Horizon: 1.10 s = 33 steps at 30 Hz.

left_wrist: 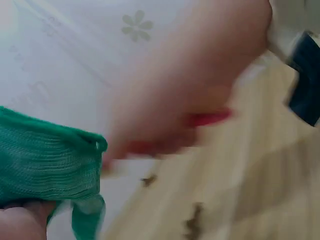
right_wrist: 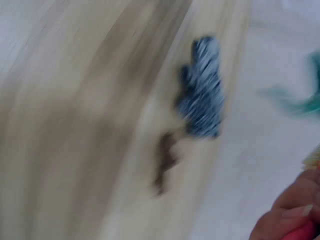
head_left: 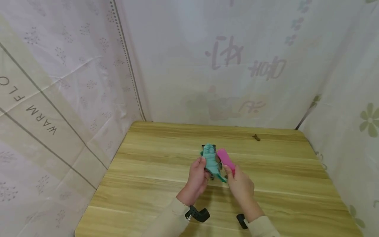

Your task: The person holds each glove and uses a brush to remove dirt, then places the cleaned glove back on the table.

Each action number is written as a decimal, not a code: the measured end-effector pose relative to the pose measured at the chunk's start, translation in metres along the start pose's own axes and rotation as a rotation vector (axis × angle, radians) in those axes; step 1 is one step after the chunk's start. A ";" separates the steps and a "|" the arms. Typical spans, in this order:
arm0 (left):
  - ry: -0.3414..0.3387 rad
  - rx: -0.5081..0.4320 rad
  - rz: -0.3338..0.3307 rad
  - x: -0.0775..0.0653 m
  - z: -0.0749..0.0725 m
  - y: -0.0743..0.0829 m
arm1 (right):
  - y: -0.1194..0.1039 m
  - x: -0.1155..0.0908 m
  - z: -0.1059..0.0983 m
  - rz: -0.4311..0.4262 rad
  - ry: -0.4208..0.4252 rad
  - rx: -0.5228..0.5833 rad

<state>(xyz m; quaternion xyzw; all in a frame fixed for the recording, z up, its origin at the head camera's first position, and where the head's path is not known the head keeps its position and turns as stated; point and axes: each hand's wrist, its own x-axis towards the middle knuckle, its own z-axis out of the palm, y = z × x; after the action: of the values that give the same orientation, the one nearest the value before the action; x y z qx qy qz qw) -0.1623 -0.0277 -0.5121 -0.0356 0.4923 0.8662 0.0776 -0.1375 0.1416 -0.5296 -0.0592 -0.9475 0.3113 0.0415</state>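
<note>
My left hand [head_left: 196,174] holds a teal-green knitted glove [head_left: 211,163] above the table, thumb lying over it. In the left wrist view the ribbed green glove [left_wrist: 50,157] shows a hemmed edge, with a narrow strip hanging beneath. Close on the right, my right hand [head_left: 241,186] grips a pink brush [head_left: 226,158]; pale bristles of the brush [right_wrist: 312,159] show at the edge of the right wrist view. A dark grey-and-white mottled knitted glove [right_wrist: 206,90] lies flat on the table, mostly hidden behind the green glove in the head view.
A small brown object [head_left: 256,137] lies near the table's back right. Another brown piece [right_wrist: 167,162] lies beside the mottled glove; their kind is too blurred to tell. The wooden table [head_left: 142,158] is bounded by printed curtains [head_left: 183,65] behind and on both sides.
</note>
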 end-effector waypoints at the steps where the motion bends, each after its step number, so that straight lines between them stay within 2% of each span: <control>1: -0.004 0.002 0.018 0.000 -0.001 0.003 | 0.004 0.001 -0.001 0.027 -0.007 0.004; 4: -0.007 0.014 0.060 0.003 -0.003 0.011 | 0.014 0.001 -0.005 0.098 -0.042 0.053; 6: -0.006 0.026 0.047 0.005 -0.002 0.012 | 0.014 0.000 -0.010 0.114 -0.059 0.103; 11: 0.003 0.017 -0.013 0.008 0.001 0.002 | -0.008 -0.001 -0.013 0.031 -0.035 0.181; 16: 0.007 0.040 -0.009 0.008 0.010 -0.011 | -0.034 -0.003 -0.009 -0.037 -0.020 0.212; 19: 0.015 0.050 -0.001 0.008 0.015 -0.014 | -0.037 -0.003 -0.005 -0.052 -0.014 0.166; 24: 0.047 0.043 -0.004 0.009 0.012 -0.010 | -0.028 -0.001 0.000 -0.066 0.016 0.066; 30: 0.059 0.041 -0.011 0.008 0.007 -0.002 | -0.017 0.001 0.000 -0.106 0.004 0.033; 33: 0.083 0.012 -0.019 0.009 0.007 0.001 | -0.009 0.000 -0.001 -0.089 0.000 0.022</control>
<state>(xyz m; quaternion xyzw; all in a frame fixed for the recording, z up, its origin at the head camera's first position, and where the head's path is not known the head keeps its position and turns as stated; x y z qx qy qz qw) -0.1717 -0.0217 -0.5089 -0.0758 0.5001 0.8602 0.0653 -0.1385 0.1353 -0.5232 -0.0165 -0.9458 0.3195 0.0561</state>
